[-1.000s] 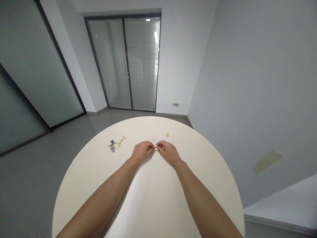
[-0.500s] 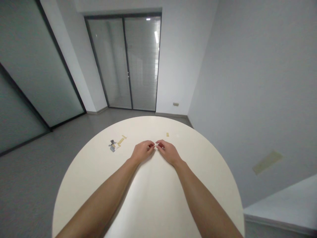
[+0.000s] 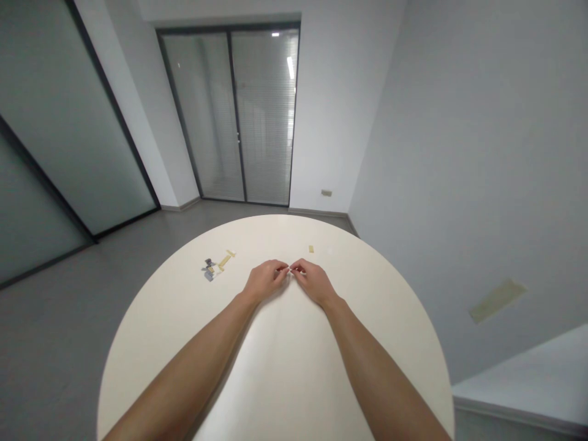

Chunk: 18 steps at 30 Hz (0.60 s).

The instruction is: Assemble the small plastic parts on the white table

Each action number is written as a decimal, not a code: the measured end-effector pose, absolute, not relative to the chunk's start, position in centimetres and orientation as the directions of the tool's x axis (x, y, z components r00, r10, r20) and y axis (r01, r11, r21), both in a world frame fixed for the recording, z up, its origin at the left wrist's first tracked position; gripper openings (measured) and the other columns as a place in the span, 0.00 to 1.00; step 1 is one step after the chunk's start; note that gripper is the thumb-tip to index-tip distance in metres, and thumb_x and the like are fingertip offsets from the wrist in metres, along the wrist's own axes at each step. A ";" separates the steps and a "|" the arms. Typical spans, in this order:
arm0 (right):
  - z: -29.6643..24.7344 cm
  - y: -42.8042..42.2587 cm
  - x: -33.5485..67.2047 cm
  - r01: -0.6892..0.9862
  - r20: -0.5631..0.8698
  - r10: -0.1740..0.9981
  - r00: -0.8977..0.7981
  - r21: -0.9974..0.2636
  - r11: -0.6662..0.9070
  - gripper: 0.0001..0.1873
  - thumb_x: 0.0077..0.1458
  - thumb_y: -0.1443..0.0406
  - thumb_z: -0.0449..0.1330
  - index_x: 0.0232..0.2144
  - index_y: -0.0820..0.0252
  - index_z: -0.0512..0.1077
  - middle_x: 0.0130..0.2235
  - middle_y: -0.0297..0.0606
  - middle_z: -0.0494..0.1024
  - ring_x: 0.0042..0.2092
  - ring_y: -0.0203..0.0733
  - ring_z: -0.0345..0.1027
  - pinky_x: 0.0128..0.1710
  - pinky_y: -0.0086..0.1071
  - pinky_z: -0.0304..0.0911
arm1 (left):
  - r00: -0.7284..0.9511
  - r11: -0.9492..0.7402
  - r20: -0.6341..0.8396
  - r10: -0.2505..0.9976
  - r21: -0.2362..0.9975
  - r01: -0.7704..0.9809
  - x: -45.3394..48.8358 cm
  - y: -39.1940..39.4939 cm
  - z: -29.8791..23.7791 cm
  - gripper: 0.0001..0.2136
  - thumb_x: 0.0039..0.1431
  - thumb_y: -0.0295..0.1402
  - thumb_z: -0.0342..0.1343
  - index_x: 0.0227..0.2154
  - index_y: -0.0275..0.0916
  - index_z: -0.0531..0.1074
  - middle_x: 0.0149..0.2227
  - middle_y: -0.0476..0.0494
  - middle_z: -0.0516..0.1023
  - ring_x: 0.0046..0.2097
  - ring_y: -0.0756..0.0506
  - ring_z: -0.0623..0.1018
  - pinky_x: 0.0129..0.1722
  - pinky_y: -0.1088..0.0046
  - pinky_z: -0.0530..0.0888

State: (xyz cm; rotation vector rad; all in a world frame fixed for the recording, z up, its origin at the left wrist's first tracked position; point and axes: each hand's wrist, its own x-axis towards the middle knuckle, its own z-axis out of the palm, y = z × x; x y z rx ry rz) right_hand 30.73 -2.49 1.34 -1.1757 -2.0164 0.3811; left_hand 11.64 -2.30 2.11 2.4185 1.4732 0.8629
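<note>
Over the round white table [image 3: 285, 355], my left hand [image 3: 267, 278] and my right hand [image 3: 313, 282] meet fingertip to fingertip. Both are closed in a pinch. Between the fingertips a tiny whitish bit shows, too small to name, and the fingers hide most of it. To the left of my left hand lie several small grey and white scraps [image 3: 209, 275] beside strips of yellowish tape [image 3: 225, 263]. A small yellow piece [image 3: 311, 249] lies on the table just beyond my right hand.
The table's curved far edge runs close beyond my hands. A grey wall [image 3: 482, 153] with a strip of tape [image 3: 498, 301] on it rises to the right. Glass doors [image 3: 261, 122] with blinds stand at the back.
My fingertips have drawn slightly closer together, and my left fingers are a touch further right. The scraps and tape on the table stay where they were.
</note>
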 end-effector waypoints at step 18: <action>1.7 -2.8 30.5 0.597 0.463 0.836 -0.295 -0.593 0.540 0.08 0.60 0.62 0.58 0.43 0.53 0.73 0.41 0.34 0.80 0.42 0.39 0.73 0.44 0.33 0.65 | 0.375 -0.535 0.400 0.836 0.443 0.719 11.2 -1.5 1.3 0.13 0.65 0.37 0.49 0.47 0.44 0.74 0.46 0.46 0.79 0.47 0.45 0.76 0.46 0.70 0.72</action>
